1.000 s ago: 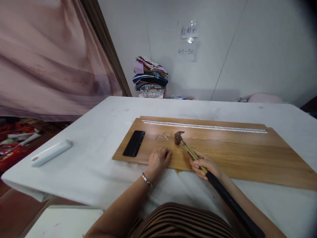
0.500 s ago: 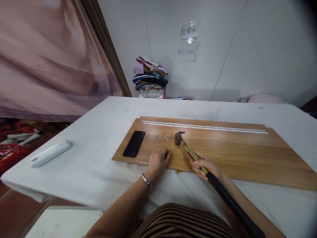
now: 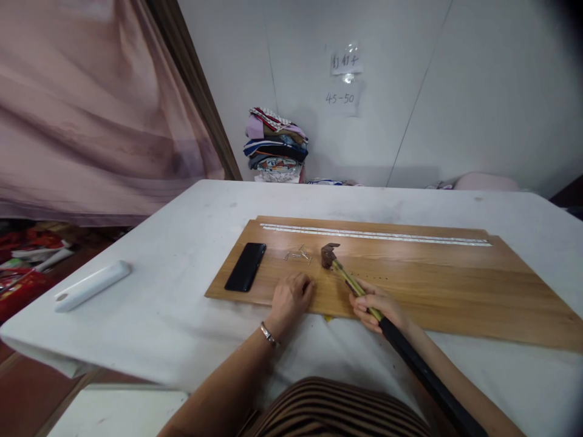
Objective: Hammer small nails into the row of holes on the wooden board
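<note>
A claw hammer [image 3: 359, 288] with a rusty head, a yellowish shaft and a long black grip lies in my right hand [image 3: 378, 306], whose fingers wrap the shaft partway along. Its head is over the middle of the wooden board [image 3: 437, 279]. My left hand [image 3: 291, 294] rests on the board's near edge, knuckles up and fingers curled under; whatever they may hold is hidden. Just beyond it lie several loose nails [image 3: 298, 254]. A row of small dark marks or nail heads [image 3: 373, 277] runs along the board to the right of the hammer head.
A black phone [image 3: 246, 267] lies on the board's left end. Two white measuring strips [image 3: 373, 235] run along its far side. On the white table [image 3: 173, 243] at left is a white handle-like piece [image 3: 93, 285]. Folded cloths [image 3: 277, 145] are stacked by the wall.
The view has tilted very slightly. Both hands and the hammer hold nearly the same positions over the board.
</note>
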The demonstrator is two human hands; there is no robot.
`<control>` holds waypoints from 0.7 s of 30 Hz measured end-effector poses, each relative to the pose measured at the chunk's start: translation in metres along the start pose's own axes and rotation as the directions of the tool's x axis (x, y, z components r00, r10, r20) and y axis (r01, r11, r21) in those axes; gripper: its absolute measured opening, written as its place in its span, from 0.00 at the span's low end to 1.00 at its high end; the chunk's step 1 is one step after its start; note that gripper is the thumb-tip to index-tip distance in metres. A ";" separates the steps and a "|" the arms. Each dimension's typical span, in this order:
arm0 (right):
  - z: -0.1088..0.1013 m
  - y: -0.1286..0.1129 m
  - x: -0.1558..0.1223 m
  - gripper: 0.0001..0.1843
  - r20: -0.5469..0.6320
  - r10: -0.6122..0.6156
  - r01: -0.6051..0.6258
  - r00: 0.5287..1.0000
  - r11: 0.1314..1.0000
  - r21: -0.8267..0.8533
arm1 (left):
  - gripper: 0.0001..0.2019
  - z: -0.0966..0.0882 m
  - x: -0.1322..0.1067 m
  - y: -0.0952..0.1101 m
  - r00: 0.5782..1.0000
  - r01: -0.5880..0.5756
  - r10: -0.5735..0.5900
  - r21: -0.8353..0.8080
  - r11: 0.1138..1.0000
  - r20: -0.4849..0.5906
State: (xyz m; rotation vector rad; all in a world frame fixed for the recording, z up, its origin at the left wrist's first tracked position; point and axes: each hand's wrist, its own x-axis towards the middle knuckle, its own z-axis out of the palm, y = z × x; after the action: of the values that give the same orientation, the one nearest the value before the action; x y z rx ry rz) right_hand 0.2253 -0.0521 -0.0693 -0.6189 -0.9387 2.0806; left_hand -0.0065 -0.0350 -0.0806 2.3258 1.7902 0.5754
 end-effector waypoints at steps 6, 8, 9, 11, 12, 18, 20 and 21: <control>-0.002 0.002 -0.001 0.19 0.013 -0.013 0.013 1.000 1.000 0.008 | 0.14 0.001 0.000 -0.001 1.000 -0.003 0.003 0.000 1.000 -0.004; -0.001 0.001 -0.002 0.21 0.006 -0.009 0.009 1.000 1.000 0.003 | 0.14 0.000 0.000 -0.001 1.000 0.001 -0.001 0.003 1.000 -0.001; 0.000 0.000 -0.002 0.23 0.003 -0.007 0.007 1.000 1.000 0.000 | 0.13 0.000 0.000 -0.001 1.000 0.002 -0.002 0.004 1.000 -0.001; 0.001 0.000 -0.002 0.25 -0.006 -0.001 0.001 1.000 1.000 -0.007 | 0.13 0.000 0.000 -0.001 1.000 0.006 -0.006 0.006 1.000 -0.004; 0.001 0.000 -0.002 0.25 -0.008 0.001 -0.001 1.000 1.000 -0.008 | 0.13 0.000 0.000 -0.001 1.000 0.006 -0.006 0.005 1.000 -0.004; 0.001 0.001 -0.001 0.23 -0.017 0.005 -0.005 1.000 1.000 -0.003 | 0.13 -0.001 0.000 0.000 1.000 -0.006 0.005 -0.011 1.000 -0.016; 0.002 0.000 -0.001 0.23 -0.018 0.011 -0.011 1.000 1.000 -0.006 | 0.13 -0.001 0.000 0.001 1.000 -0.004 0.004 -0.006 1.000 -0.014; 0.003 -0.001 -0.002 0.22 -0.022 0.014 -0.014 1.000 1.000 -0.010 | 0.13 -0.002 0.000 0.001 1.000 -0.001 0.001 -0.003 1.000 -0.012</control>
State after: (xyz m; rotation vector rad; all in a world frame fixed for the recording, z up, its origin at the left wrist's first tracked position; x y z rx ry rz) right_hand 0.2250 -0.0541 -0.0662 -0.6540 -0.9352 2.0781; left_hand -0.0062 -0.0353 -0.0785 2.3268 1.7918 0.5933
